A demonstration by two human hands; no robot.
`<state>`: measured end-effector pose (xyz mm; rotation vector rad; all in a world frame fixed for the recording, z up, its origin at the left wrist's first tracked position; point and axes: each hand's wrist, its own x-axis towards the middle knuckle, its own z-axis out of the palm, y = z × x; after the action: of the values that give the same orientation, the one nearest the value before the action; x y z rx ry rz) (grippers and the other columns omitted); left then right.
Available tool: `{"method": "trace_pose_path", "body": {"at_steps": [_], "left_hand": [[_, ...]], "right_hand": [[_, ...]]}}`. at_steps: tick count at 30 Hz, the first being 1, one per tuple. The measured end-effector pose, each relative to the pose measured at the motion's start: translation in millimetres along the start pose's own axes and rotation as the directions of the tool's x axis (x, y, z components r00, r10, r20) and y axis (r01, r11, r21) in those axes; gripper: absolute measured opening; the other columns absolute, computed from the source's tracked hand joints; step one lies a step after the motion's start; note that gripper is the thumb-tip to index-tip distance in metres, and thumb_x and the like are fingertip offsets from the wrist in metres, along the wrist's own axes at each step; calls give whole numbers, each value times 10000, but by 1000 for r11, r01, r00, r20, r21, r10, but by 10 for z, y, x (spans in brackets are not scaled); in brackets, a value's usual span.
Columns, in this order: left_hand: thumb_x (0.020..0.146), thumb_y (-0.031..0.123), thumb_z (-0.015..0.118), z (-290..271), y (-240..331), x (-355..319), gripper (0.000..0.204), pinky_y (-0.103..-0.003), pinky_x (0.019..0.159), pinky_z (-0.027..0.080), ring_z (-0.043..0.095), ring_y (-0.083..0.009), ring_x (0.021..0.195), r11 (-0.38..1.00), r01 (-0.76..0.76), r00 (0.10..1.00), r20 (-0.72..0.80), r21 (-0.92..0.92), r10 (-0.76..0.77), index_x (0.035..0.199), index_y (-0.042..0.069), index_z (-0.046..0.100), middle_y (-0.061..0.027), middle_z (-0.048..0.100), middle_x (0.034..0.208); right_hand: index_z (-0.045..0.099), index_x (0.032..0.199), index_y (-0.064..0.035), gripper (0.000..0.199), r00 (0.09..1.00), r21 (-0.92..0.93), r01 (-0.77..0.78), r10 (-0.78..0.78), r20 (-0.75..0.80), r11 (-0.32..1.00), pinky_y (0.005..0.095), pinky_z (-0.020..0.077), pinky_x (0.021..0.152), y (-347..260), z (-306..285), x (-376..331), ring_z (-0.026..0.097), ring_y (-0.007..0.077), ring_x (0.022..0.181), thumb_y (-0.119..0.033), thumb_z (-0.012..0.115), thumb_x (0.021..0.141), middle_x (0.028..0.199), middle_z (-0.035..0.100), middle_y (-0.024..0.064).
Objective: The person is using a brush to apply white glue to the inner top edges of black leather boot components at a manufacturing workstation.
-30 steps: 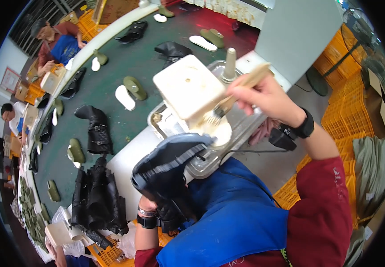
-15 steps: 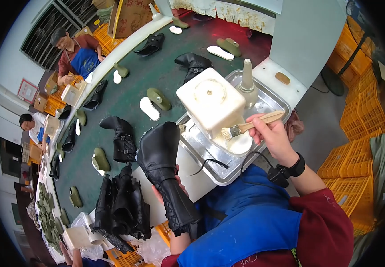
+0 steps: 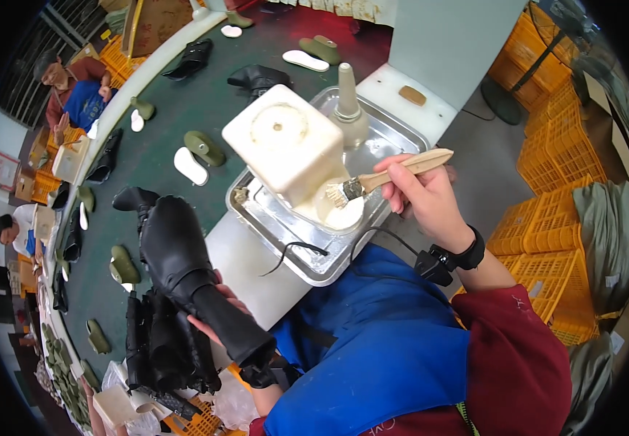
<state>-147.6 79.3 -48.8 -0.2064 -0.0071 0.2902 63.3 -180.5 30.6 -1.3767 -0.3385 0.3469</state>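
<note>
While the left hand [image 3: 228, 293] holds a black boot [image 3: 183, 247] by its shaft, toe pointing away from the body, the right hand [image 3: 425, 195] grips a brush [image 3: 416, 164] by its wooden handle. The left fingers wrap the shaft, partly hidden behind it; the right fingers are pinched close around the handle. The boot hangs left of the metal tray [image 3: 267, 232], apart from it, over the border between the white tabletop [image 3: 238, 280] and the green tabletop [image 3: 158, 156]. Pale bristles point into a white dish [image 3: 345, 218] toward the tray's near edge; whether they touch its contents cannot be told. Against that dish stands a boxy white container [image 3: 285, 138], and a bottle with a tapered nozzle [image 3: 351, 120] stands near the tray's far edge. Toward the tray's near corner runs a black cord [image 3: 301, 245]. More black boots [image 3: 162, 341] lie bunched by the green tabletop's near edge.
</note>
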Motion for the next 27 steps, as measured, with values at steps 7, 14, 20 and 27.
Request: {"method": "trace_pose_path", "body": {"at_steps": [7,14,20,27], "left_hand": [[767,327,638,8,26,-58,821,-354,923,387,451,-243,1091,984,-111,993,63,140,103,1368,75,139,-118,388,1261],[803,310,549,275,4,-156,667,-396,994,308,395,-240,1182,886,-241,967,24,397,253,1343,71,239,-104,348,1335],[803,313,513,625,205,-510,513,-389,952,364,509,-271,1054,677,-252,889,-111,691,444,1217,22,433,-108,518,1186],[811,191,526,2068,942,-730,327,-313,869,426,562,-193,946,-340,-162,661,358,926,659,1070,-8,513,-88,579,1020]], "right_hand": [[585,941,-15,241,965,-56,67,-79,-249,996,149,378,470,-264,-700,-36,463,20,513,-229,485,896,664,553,-5],[610,962,-24,251,764,-410,165,-380,-522,897,157,350,494,-548,-1602,40,441,26,541,-239,506,883,673,544,-19],[583,910,-19,233,885,-400,136,-293,-361,906,166,315,467,-103,-955,60,413,29,518,-228,482,893,641,495,-21],[548,934,-5,192,992,-188,-8,-16,-124,982,170,333,457,307,-280,-141,433,42,507,-172,460,904,636,503,-2]]}}
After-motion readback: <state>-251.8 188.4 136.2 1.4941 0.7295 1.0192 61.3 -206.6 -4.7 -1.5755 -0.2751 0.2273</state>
